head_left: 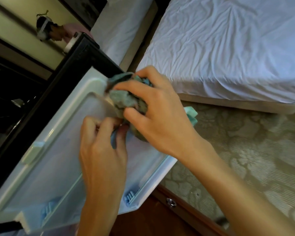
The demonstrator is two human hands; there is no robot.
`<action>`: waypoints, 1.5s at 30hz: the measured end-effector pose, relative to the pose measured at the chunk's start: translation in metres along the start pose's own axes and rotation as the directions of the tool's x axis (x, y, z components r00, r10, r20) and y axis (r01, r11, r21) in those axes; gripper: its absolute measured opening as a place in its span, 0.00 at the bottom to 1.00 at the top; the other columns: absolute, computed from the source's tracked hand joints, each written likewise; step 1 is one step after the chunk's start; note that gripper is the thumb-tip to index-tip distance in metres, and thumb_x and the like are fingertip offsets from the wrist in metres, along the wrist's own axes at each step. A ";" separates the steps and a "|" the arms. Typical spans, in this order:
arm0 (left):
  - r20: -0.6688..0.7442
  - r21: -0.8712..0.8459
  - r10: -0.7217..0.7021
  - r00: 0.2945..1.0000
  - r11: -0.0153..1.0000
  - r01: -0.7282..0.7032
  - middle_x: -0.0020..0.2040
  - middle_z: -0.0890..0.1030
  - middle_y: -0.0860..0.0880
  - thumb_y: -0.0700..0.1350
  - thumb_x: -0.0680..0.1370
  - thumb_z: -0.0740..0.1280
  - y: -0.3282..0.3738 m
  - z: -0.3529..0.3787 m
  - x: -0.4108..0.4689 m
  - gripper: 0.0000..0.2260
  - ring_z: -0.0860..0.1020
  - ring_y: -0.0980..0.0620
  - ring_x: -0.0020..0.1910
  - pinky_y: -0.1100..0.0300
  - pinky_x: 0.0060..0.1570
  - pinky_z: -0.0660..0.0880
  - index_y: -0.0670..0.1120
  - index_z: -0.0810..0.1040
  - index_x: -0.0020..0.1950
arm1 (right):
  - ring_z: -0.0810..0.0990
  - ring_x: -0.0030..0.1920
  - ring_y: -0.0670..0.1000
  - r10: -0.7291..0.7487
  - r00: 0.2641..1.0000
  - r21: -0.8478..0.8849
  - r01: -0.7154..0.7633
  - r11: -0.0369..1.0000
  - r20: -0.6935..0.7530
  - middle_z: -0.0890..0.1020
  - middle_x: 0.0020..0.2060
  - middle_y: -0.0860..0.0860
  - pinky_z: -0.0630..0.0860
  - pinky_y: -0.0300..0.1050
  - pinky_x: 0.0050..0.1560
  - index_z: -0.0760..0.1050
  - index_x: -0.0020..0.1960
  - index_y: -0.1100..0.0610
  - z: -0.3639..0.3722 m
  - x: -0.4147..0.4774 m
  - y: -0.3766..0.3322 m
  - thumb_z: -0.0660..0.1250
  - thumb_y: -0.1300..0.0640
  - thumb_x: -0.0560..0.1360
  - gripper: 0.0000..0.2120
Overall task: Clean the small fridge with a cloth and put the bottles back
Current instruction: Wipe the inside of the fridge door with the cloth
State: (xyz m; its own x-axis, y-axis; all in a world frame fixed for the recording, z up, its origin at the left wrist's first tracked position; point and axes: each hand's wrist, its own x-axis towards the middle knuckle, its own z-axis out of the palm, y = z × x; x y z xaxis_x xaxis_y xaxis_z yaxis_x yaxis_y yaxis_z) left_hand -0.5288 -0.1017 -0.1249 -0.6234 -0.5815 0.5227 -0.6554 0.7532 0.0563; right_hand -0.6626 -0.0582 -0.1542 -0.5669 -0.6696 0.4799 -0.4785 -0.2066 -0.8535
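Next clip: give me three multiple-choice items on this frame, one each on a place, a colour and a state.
1. Where is the crumpled blue-green cloth?
A) in front of the white plastic inner side of the open fridge door
B) inside a bucket
C) spread flat on a chair

2. What colour is the wrinkled sheet on the bed?
A) red
B) white
C) black

3. Who holds the cloth?
A) nobody
B) one hand only
C) both the left hand and the right hand

Answers:
1 A, the cloth is bunched up over the door panel.
2 B, the sheet is plainly white.
3 C, fingers of both hands curl round the cloth.
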 end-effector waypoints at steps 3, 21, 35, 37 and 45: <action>0.009 0.016 0.011 1.000 1.000 -0.011 0.43 0.67 0.49 0.40 0.73 0.67 0.000 -0.001 -0.002 0.06 0.65 0.54 0.40 0.66 0.38 0.59 0.38 0.79 0.47 | 0.71 0.54 0.57 -0.065 0.997 -0.063 0.063 0.996 -0.042 0.72 0.58 0.53 0.73 0.57 0.51 0.78 0.62 0.49 0.002 -0.002 -0.012 0.62 0.50 0.73 0.19; 0.027 0.034 -0.011 1.000 0.999 0.010 0.48 0.69 0.49 0.47 0.78 0.67 0.003 -0.004 -0.007 0.08 0.72 0.49 0.45 0.63 0.42 0.65 0.44 0.81 0.53 | 0.69 0.55 0.54 0.294 0.948 -0.093 -0.284 0.954 0.125 0.69 0.53 0.47 0.69 0.51 0.59 0.78 0.62 0.45 0.008 -0.063 0.088 0.68 0.51 0.74 0.17; 0.005 0.035 0.020 1.000 0.999 -0.020 0.43 0.73 0.45 0.44 0.77 0.70 0.005 -0.008 -0.012 0.07 0.73 0.47 0.41 0.64 0.41 0.64 0.43 0.82 0.52 | 0.73 0.52 0.57 0.039 0.999 -0.009 -0.039 0.999 0.002 0.72 0.53 0.52 0.73 0.51 0.54 0.79 0.61 0.48 -0.003 -0.035 0.031 0.63 0.49 0.72 0.19; 0.003 0.027 0.019 1.000 0.999 -0.019 0.43 0.73 0.45 0.44 0.77 0.70 0.005 -0.007 -0.013 0.07 0.73 0.47 0.42 0.63 0.41 0.65 0.43 0.82 0.52 | 0.73 0.53 0.56 0.091 0.995 -0.016 -0.091 0.996 0.051 0.71 0.54 0.50 0.73 0.52 0.56 0.79 0.61 0.47 0.000 -0.048 0.054 0.63 0.47 0.72 0.19; 0.000 0.007 0.015 1.000 1.000 -0.015 0.43 0.72 0.47 0.44 0.78 0.70 0.007 -0.008 -0.014 0.06 0.71 0.51 0.42 0.62 0.39 0.67 0.44 0.82 0.53 | 0.72 0.53 0.54 0.469 0.861 -0.145 -0.448 0.882 0.196 0.69 0.51 0.48 0.74 0.59 0.58 0.78 0.61 0.46 0.011 -0.107 0.143 0.69 0.52 0.74 0.16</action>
State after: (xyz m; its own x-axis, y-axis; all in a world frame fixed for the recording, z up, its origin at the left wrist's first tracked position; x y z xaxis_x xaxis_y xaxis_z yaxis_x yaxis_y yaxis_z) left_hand -0.5207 -0.0858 -0.1252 -0.6330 -0.5703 0.5235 -0.6492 0.7594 0.0422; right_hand -0.6630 -0.0243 -0.3297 -0.5813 -0.8132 -0.0272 -0.2651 0.2209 -0.9386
